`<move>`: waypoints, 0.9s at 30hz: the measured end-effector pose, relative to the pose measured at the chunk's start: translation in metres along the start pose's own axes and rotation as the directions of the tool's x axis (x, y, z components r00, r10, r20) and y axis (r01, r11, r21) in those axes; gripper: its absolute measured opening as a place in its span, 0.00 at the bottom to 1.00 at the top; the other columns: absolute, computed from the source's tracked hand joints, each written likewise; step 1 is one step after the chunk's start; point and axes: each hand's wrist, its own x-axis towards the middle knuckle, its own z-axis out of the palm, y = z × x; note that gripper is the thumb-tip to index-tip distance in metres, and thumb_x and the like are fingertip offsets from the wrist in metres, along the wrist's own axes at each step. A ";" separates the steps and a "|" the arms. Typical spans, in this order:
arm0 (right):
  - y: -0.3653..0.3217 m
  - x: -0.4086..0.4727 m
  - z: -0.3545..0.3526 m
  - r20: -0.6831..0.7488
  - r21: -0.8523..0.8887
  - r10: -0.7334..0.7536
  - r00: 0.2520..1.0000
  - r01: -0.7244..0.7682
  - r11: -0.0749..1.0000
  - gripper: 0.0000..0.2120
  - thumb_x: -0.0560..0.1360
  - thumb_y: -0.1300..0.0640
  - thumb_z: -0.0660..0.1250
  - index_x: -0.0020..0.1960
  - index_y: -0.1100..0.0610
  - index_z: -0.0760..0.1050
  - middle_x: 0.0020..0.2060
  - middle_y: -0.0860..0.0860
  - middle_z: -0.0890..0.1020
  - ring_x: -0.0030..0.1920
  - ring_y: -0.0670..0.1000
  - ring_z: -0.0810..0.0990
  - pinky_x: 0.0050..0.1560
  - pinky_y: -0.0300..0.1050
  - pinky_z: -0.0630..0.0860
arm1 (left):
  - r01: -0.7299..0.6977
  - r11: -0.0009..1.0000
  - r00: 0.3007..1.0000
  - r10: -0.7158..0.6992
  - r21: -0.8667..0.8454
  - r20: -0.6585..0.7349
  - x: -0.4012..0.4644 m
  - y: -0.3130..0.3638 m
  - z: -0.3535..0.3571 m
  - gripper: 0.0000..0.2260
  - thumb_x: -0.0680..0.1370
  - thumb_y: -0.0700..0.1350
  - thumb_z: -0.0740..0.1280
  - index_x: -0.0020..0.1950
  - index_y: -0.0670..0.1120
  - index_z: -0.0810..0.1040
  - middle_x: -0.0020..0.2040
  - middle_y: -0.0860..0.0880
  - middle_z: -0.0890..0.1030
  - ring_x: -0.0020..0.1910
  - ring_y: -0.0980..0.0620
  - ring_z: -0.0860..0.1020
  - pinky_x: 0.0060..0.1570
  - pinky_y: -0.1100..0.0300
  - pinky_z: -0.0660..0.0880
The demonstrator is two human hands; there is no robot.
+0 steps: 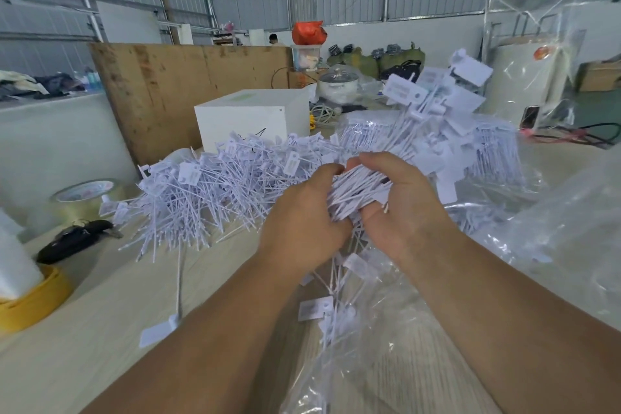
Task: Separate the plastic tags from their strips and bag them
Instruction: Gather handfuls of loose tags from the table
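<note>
A thick bundle of white plastic tags [356, 193] sits crosswise between the two hands, its thin stems fanned toward the lower left and its flat heads pointing up and right. The left hand [302, 222] wraps the bundle from the left, fingers curled over the top of it; the right hand [400, 205] cups it from the right, thumb and fingers curled round the stems, so each grip is closed on the tags. The bundle is held above the desk [100, 329], over the mouth of a clear plastic bag [386, 346] that already has some loose tags inside, just below the wrists. Behind the hands a wide pile of tags [208, 191] spreads across the desk, and further right more tags lie in clear bags [477, 151]. One single tag [161, 329] lies alone near the left forearm. At the left edge are a roll of clear tape [84, 198], a black object [74, 239] and a yellow ring [37, 299]. A white box [248, 118] stands beyond the pile.
</note>
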 end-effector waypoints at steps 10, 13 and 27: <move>-0.006 -0.003 0.000 0.066 0.090 -0.008 0.998 0.002 0.996 0.09 0.72 0.70 0.66 0.34 0.63 0.78 0.31 0.56 0.81 0.30 0.52 0.81 0.33 0.39 0.80 | -0.067 0.989 0.998 0.069 0.133 -0.011 0.002 0.008 -0.002 0.13 0.72 0.45 0.66 0.55 0.48 0.71 0.42 0.48 0.79 0.40 0.44 0.78 0.36 0.52 0.75; -0.006 -0.001 -0.003 0.046 0.074 -0.002 0.999 -0.002 0.997 0.05 0.72 0.70 0.67 0.38 0.64 0.77 0.33 0.57 0.80 0.33 0.53 0.81 0.34 0.41 0.80 | -0.082 0.992 0.996 0.078 0.096 0.040 0.001 0.009 -0.003 0.15 0.73 0.45 0.66 0.58 0.49 0.69 0.42 0.49 0.79 0.40 0.45 0.78 0.37 0.51 0.76; -0.026 0.004 -0.007 -0.096 0.153 -0.084 0.992 0.098 0.983 0.08 0.70 0.73 0.65 0.36 0.63 0.72 0.30 0.57 0.77 0.31 0.54 0.79 0.36 0.46 0.79 | -0.033 0.990 0.997 0.042 -0.139 0.062 0.005 -0.009 -0.021 0.05 0.77 0.49 0.69 0.52 0.52 0.79 0.49 0.60 0.79 0.50 0.64 0.74 0.48 0.69 0.69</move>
